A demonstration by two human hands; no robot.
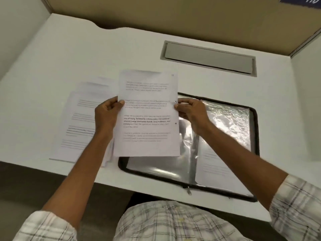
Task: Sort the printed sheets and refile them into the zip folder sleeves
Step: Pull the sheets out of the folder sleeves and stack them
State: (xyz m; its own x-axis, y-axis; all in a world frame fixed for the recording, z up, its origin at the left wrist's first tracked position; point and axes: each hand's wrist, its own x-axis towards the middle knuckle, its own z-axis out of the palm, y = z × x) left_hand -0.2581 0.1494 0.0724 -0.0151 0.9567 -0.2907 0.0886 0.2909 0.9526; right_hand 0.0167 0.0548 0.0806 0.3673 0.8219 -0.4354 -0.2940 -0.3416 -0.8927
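Sheet (pixel 147 115) pinched between both hands' fingers (pixel 121 102), above folder (pixel 225 119)

White tabletop (pixel 52 54), matte and plain, stretching beyond and to both sides of the hands, with a curved notch cut into its far edge, up and to the left of the left hand. Grey rectangular cable hatch (pixel 209 58) sunk flush into the surface, lid closed, well beyond the right hand. Tan partition board (pixel 156 13) upright along the far edge, metal-trimmed at the corner far right of the right hand. Corner of a blue printed card (pixel 303 0) on that board, lettering cut off by the frame. White side panels on both flanks. Dark floor (pixel 26 185) below the near edge, under the left forearm. Plaid shirt (pixel 173 221) lowest in view, nearer than both hands.
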